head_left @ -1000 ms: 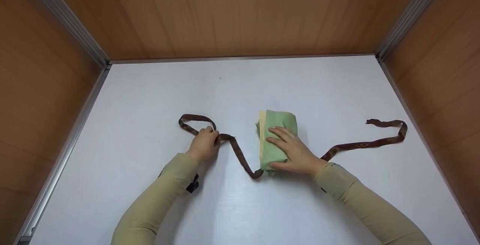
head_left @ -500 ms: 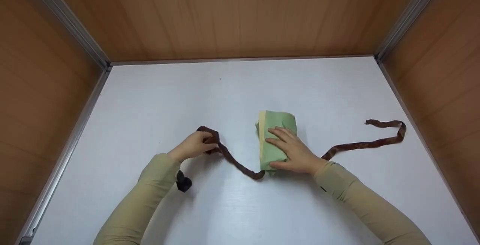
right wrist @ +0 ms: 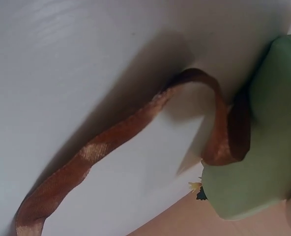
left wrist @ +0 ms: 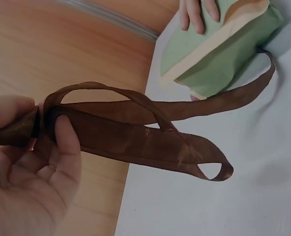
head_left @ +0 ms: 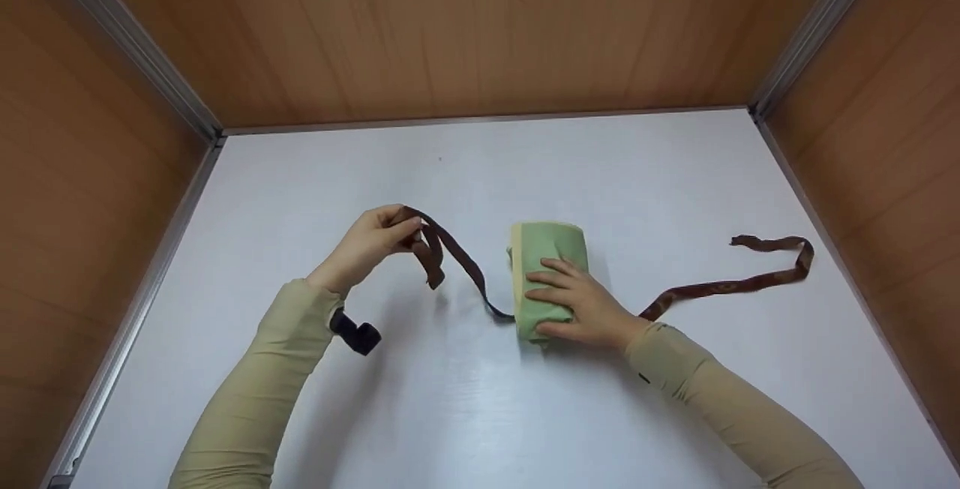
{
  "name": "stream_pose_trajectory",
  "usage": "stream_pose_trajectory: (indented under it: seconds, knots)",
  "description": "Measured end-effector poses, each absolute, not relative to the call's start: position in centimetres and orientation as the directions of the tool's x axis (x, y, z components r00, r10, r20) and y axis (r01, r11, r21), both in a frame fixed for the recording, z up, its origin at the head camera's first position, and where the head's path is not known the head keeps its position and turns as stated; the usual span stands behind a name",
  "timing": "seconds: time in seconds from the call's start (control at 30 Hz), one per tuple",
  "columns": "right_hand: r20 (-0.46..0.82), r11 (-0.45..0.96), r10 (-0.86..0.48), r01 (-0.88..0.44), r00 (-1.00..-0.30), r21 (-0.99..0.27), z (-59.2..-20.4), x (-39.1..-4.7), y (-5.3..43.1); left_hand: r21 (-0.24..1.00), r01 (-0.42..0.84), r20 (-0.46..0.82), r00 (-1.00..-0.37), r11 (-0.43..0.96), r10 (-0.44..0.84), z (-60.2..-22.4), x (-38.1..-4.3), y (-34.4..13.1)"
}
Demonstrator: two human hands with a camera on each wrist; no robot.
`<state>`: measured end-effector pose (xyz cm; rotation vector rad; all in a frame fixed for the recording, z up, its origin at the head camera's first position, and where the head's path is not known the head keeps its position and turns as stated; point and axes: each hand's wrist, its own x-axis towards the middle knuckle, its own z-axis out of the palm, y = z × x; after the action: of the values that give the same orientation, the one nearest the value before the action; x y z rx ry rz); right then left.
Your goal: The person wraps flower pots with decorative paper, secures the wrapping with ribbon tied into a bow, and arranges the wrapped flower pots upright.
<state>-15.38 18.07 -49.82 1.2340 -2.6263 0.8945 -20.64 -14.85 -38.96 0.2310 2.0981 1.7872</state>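
Note:
My left hand (head_left: 367, 238) is raised above the table and pinches a brown ribbon (head_left: 465, 264) between thumb and fingers. Loops of the ribbon (left wrist: 121, 140) hang from that hand in the left wrist view. The ribbon runs down to a green folded bundle (head_left: 551, 238) with a cream edge strip and out from its other side. Across the bundle's top lies my right hand (head_left: 589, 309), fingers spread and nearly straight. In the right wrist view, the other ribbon length (right wrist: 116, 135) lies on the table beside the bundle. Its underside is hidden.
A white table (head_left: 480, 166) carries everything. Wooden panels (head_left: 450, 31) with metal edge rails stand along the back and both sides. A black device (head_left: 360, 335) is attached at my left wrist.
My left hand has lifted off the table with the ribbon, moving up and left, and the loop now hangs from it. The left ribbon stretch has risen. The right hand stays on the bundle.

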Motion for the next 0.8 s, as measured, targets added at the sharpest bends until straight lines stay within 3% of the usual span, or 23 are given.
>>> stream_pose_trajectory:
  seconds: [0.23,0.47,0.73,0.8]
  knots:
    - [0.321,0.507,-0.666,-0.725,-0.673,-0.467,-49.8,-15.4,18.1,0.987,-0.098,-0.137,-0.928,0.130,0.347,-38.0,-20.9,-14.0]
    - [0.360,0.503,-0.664,-0.748,-0.656,-0.433,-50.1,-15.5,18.0,0.986,-0.097,-0.147,-0.893,0.137,0.426,-38.1,-21.8,-11.3]
    - [0.370,0.507,-0.660,-0.751,-0.654,-0.422,-50.3,-15.4,17.6,0.992,-0.114,-0.128,-0.824,0.060,0.553,-37.1,-23.9,-4.1]
    - [0.374,0.513,-0.660,-0.754,-0.652,-0.410,-50.3,-15.4,17.5,0.995,-0.065,-0.101,-0.793,0.082,0.601,-36.4,-24.6,-1.6]
